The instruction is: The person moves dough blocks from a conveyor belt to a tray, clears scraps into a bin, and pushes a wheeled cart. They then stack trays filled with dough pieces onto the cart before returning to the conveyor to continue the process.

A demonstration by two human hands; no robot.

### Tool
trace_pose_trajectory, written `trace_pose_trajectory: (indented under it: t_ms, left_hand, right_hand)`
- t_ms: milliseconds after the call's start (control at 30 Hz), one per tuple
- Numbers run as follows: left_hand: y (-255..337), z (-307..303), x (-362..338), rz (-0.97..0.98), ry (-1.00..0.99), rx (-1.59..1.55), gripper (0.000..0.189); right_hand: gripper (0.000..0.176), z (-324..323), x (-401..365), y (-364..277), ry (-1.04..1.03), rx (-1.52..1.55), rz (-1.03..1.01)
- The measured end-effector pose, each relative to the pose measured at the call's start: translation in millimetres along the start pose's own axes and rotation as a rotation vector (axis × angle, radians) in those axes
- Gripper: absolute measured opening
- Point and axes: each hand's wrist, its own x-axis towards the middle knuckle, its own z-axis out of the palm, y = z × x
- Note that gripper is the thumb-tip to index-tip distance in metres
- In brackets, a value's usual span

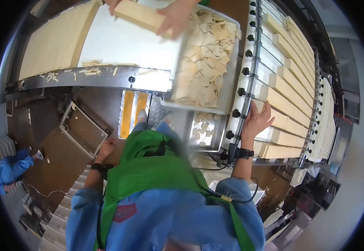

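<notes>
My right hand (257,120) reaches over the rail with black knobs (245,71), fingers spread and nothing gripped. Its fingertips are right by the near ends of the long pale slabs (279,120), which lie side by side in lanes beyond the rail. Down at my left side, my left hand (105,150) hangs with its fingers loosely curled and nothing showing in them. In this view it overlaps the corner of a rectangular metal frame (84,142) lower down.
Another person's hands (177,17) hold a pale slab (138,16) on the white work surface (125,48). A thick stacked sheet (58,39) lies farther left. A plastic bin (198,109) of thin offcuts (209,54) stands between, above a metal tray (209,145). Someone in blue trousers (16,165) is at far left.
</notes>
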Motion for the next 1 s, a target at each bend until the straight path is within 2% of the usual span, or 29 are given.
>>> trace_pose_trajectory:
  t_ms: [67,133,233,267,333,433,467,500,533,567,600,633,667,700,733,767,800,833,867,900,967,1000]
  left_hand:
    - [-4,-11,8,0.057,0.005,0.017,0.029]
    - [18,-25,1,0.059,0.182,0.106,0.030]
    - [38,-33,-12,0.115,0.265,0.001,0.031]
    - [36,-30,-13,0.106,0.279,-0.010,0.031]
    - [30,-17,-18,0.068,0.248,-0.229,0.033]
    - [20,16,-51,0.113,0.357,-0.194,0.036]
    - [-5,35,-44,0.062,0.349,-0.166,0.037]
    - [9,40,-67,0.003,0.338,-0.074,0.039]
    - [3,52,-79,-0.053,0.313,-0.133,0.039]
    - [-26,74,-78,-0.026,0.337,-0.181,0.039]
    - [-27,80,-102,-0.057,0.357,-0.103,0.038]
    - [-32,88,-118,-0.186,0.356,-0.049,0.038]
    - [-69,115,-121,-0.238,0.459,-0.059,0.039]
    - [-77,124,-145,-0.282,0.491,-0.118,0.039]
    - [-81,129,-171,-0.304,0.515,-0.173,0.040]
    - [-87,135,-200,-0.340,0.542,-0.192,0.040]
    - [-93,139,-219,-0.387,0.576,-0.210,0.041]
    - [-92,145,-234,-0.431,0.616,-0.233,0.043]
    - [-97,151,-247,-0.448,0.635,-0.257,0.043]
    - [-104,160,-262,-0.543,0.652,-0.323,0.045]
    - [-127,182,-285,-0.717,0.644,-0.444,0.049]
    - [-140,197,-291,-0.737,0.661,-0.468,0.049]
  right_hand:
    - [0.032,1,0,0,0.007,-0.006,-0.001]
    - [0.032,0,1,-1,0.008,-0.021,-0.002]
    - [0.030,1,2,4,-0.025,-0.082,-0.037]
    - [0.030,4,3,7,-0.020,-0.071,-0.053]
    - [0.028,12,5,17,-0.024,-0.114,-0.102]
    - [0.026,32,4,41,-0.040,-0.229,-0.161]
    - [0.024,40,2,48,-0.036,-0.279,-0.176]
    - [0.023,58,2,67,0.003,-0.283,-0.236]
    - [0.024,80,5,83,0.075,-0.267,-0.212]
    - [0.025,79,4,85,0.042,-0.263,-0.269]
    - [0.027,87,-6,98,0.082,-0.248,-0.393]
    - [0.031,80,-16,96,-0.082,-0.265,-0.288]
    - [0.034,67,-28,87,-0.101,-0.339,-0.294]
    - [0.036,59,-38,84,-0.145,-0.291,-0.259]
    - [0.038,78,-44,102,-0.074,-0.222,-0.316]
    - [0.046,74,-49,106,-0.138,-0.032,-0.344]
    - [0.046,76,-61,104,-0.134,-0.018,-0.373]
    - [0.044,70,-66,95,-0.164,0.220,-0.238]
    - [0.046,70,-64,91,-0.128,0.305,-0.241]
    - [0.046,78,-61,96,-0.124,0.321,-0.272]
    - [0.061,101,-57,105,-0.043,0.257,-0.386]
    - [0.061,92,-59,99,-0.104,0.181,-0.382]
